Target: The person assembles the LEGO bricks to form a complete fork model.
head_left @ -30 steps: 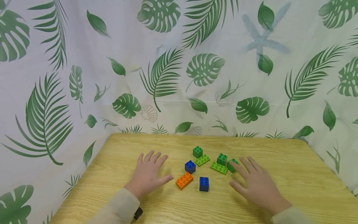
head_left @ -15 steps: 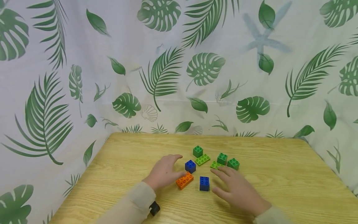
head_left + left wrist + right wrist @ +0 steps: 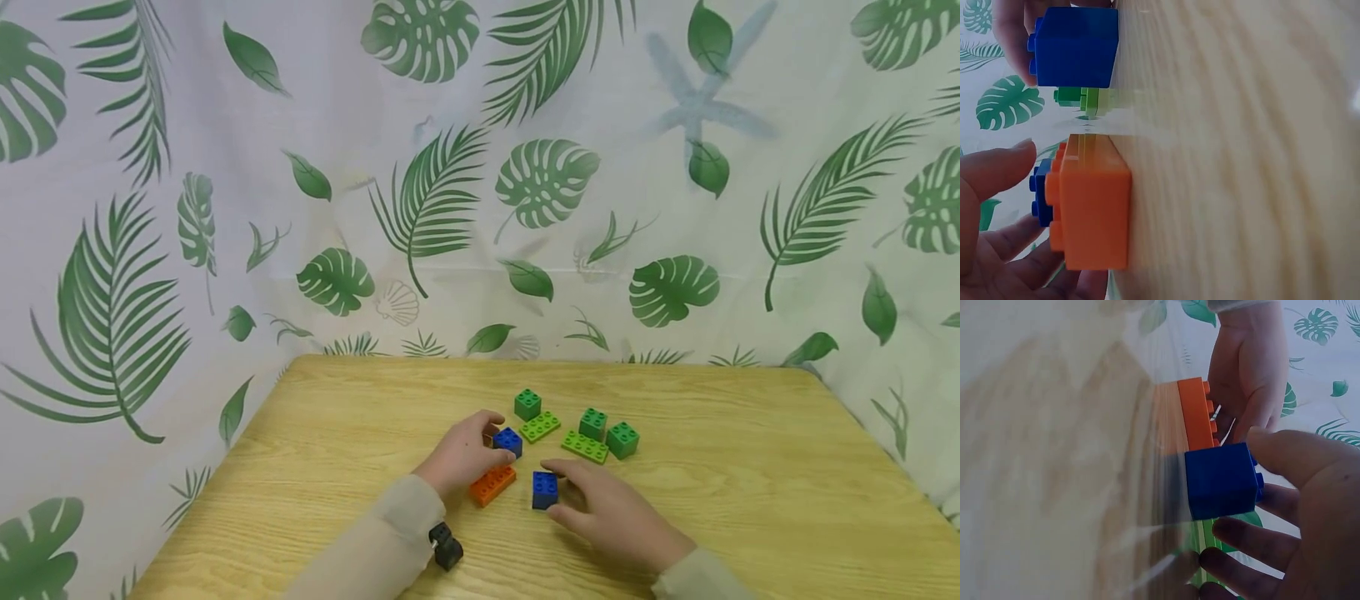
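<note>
The left hand (image 3: pixel 459 454) has come to the square blue plastic brick (image 3: pixel 507 439) beyond the oblong orange plastic brick (image 3: pixel 493 487), the right hand (image 3: pixel 621 518) to another blue plastic cube (image 3: pixel 544 490) right of the orange, grips unclosed, seemingly putting both within grasp.

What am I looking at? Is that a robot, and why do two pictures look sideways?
No robot here: these are a person's bare left hand and right hand. The wide picture comes from a camera on the person's head. The other two come from wrist cameras, so the table looks tipped. On it lie an orange brick, three green bricks, two flat lime bricks, a far blue brick and a near blue brick. The left thumb and fingers are around the far one, the right around the near one. Whether they grip, I can't tell.
</note>
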Demonstrator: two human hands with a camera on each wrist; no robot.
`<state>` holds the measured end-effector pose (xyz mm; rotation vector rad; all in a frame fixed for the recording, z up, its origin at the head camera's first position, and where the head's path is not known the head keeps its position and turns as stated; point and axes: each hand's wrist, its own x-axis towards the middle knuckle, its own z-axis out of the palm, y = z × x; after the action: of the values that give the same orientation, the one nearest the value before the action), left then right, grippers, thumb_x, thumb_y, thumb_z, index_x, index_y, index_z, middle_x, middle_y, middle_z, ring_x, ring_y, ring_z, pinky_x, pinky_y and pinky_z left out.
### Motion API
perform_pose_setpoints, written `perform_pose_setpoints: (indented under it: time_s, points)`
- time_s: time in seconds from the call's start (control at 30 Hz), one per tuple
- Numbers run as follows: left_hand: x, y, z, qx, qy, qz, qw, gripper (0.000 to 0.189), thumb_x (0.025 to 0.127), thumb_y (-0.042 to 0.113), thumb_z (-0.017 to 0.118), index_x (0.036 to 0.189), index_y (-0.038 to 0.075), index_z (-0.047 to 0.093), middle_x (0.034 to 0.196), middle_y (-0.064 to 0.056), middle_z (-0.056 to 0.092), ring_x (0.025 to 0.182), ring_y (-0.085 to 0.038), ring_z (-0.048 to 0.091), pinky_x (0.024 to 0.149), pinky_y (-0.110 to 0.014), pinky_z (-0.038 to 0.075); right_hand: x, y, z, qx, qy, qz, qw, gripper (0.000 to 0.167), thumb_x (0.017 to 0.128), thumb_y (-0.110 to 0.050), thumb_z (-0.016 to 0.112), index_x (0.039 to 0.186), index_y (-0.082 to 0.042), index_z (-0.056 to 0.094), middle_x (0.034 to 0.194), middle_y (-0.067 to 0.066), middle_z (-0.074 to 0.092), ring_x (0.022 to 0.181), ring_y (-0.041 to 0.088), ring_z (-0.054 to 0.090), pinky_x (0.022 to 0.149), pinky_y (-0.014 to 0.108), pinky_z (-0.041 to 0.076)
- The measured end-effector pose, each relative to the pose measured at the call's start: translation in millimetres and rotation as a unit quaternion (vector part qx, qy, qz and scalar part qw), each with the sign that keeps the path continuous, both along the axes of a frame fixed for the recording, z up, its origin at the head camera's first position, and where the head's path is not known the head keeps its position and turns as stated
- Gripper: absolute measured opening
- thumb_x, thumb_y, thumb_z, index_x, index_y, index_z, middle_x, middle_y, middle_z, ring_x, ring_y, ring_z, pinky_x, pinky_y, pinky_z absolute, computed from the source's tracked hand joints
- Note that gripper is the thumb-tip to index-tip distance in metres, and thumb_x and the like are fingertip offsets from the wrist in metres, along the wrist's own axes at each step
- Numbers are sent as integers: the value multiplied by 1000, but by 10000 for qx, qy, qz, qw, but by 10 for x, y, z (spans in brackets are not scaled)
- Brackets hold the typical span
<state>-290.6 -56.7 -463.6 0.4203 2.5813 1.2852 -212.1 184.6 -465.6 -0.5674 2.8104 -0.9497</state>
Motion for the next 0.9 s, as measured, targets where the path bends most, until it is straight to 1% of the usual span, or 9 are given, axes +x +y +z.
perform_pose_setpoints:
  time_s: [0.1, 0.17, 0.33, 0.43, 0.53, 0.63, 0.73, 0.83, 0.9]
  points:
    - [-27, 29, -25, 114, -169, 81, 9998, 60, 91, 29, 78, 142, 12, 54, 131, -7, 61, 112, -24, 60, 98, -48, 48, -22, -11, -42, -75, 75, 144, 9998, 60, 97, -42, 68, 148, -15, 52, 146, 2, 53, 135, 26, 48, 109, 53, 38]
    - [-41, 36, -41, 148, -247, 140, 9995, 54, 92, 28, 77, 138, 13, 56, 127, -7, 62, 108, -23, 60, 96, -47, 49, -40, -17, -75, -82, 135, 203, 9997, 59, 97, -40, 69, 148, -14, 52, 145, 2, 54, 134, 26, 49, 109, 52, 39]
    - [-74, 32, -56, 62, -252, 251, 9993, 37, 94, 23, 75, 127, 15, 61, 118, -4, 62, 99, -21, 58, 93, -45, 50, -80, -17, -134, -160, 151, 223, 9995, 57, 97, -37, 70, 147, -15, 53, 143, 1, 56, 133, 24, 50, 108, 52, 40]
    - [-89, 34, -52, 44, -233, 210, 9995, 35, 94, 23, 75, 127, 15, 63, 118, -3, 62, 98, -20, 58, 94, -45, 50, -90, -11, -144, -207, 142, 209, 9995, 55, 97, -35, 70, 145, -16, 55, 142, 1, 57, 132, 24, 51, 108, 51, 40]
    - [-92, 49, -39, 56, -171, 95, 9998, 36, 94, 23, 74, 129, 16, 63, 119, -2, 63, 99, -19, 58, 95, -45, 49, -88, -11, -136, -249, 117, 164, 9995, 53, 97, -34, 71, 144, -16, 56, 141, 0, 57, 131, 23, 52, 107, 51, 41]
    - [-80, 72, -20, 85, -97, 2, 9999, 36, 95, 22, 73, 129, 19, 64, 119, 1, 63, 100, -17, 58, 96, -44, 49, -83, -18, -129, -286, 86, 67, 9995, 50, 97, -32, 71, 142, -17, 58, 140, -1, 58, 131, 23, 52, 107, 51, 41]
    - [-41, 94, 2, 144, -6, -73, 9999, 35, 95, 22, 73, 129, 21, 65, 116, 4, 64, 101, -14, 60, 96, -44, 49, -75, -21, -130, -331, 67, -128, 9993, 45, 97, -31, 71, 139, -18, 60, 137, -3, 59, 129, 23, 54, 106, 52, 42]
    - [22, 119, 28, 182, 154, -123, 9996, 36, 95, 22, 74, 130, 22, 64, 114, 6, 65, 102, -13, 61, 96, -43, 49, -67, -12, -136, -379, 66, -420, 9984, 39, 97, -28, 71, 135, -21, 62, 132, -6, 62, 125, 21, 56, 104, 51, 44]
    - [81, 132, 55, 150, 289, -139, 9994, 37, 95, 23, 74, 131, 22, 64, 113, 7, 65, 103, -12, 61, 95, -42, 50, -60, 3, -133, -443, 62, -620, 9971, 37, 97, -26, 71, 133, -23, 64, 127, -7, 64, 118, 18, 60, 100, 49, 47]
